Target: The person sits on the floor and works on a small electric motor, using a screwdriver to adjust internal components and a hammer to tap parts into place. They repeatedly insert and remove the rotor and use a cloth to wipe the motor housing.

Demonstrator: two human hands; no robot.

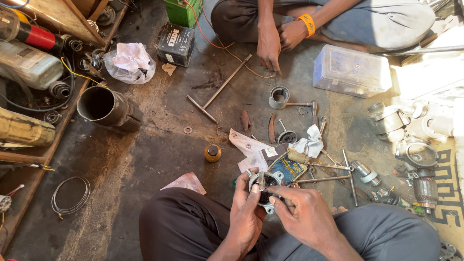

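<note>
Near the person's lap, the left hand [245, 209] and right hand [302, 211] both pinch a small round metal housing [265, 186], its open face turned upward, above the workshop floor [145, 154]; no long axis shows.

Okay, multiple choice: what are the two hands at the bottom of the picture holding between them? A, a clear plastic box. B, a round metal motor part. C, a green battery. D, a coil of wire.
B: the left hand and right hand both grip a round metal motor part above the lap; the clear plastic box lies apart on the floor.
</note>
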